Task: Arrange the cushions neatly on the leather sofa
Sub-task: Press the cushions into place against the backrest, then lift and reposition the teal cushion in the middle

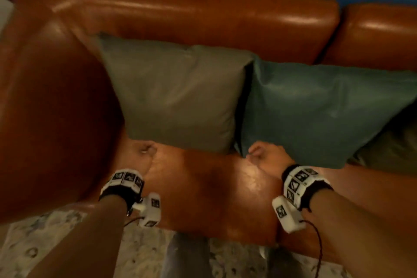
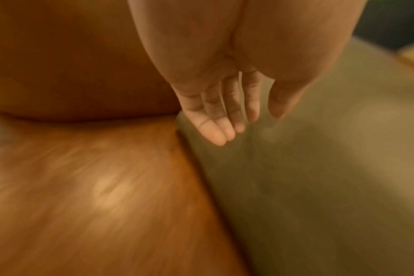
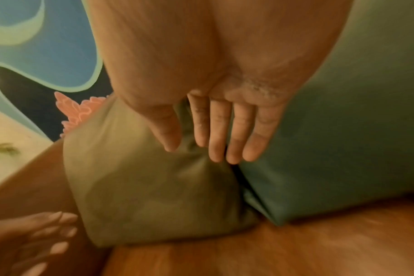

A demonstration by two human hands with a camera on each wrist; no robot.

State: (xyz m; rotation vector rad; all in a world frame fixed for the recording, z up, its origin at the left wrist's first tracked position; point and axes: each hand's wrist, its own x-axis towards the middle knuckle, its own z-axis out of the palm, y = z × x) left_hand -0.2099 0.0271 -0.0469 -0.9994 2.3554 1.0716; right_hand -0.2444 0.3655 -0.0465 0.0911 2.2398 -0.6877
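Presently: left hand, fingers straight and loosely together, holding nothing, poised just off the lower left corner of the olive cushion, above the sofa seat near its front edge. Right hand, fingers straight, empty, at the gap where the olive cushion meets the teal cushion; contact cannot be told. Both cushions upright against the sofa backrest, side by side and touching, the olive one against the armrest at the seat's left end. Patterned rug on the floor before the sofa.
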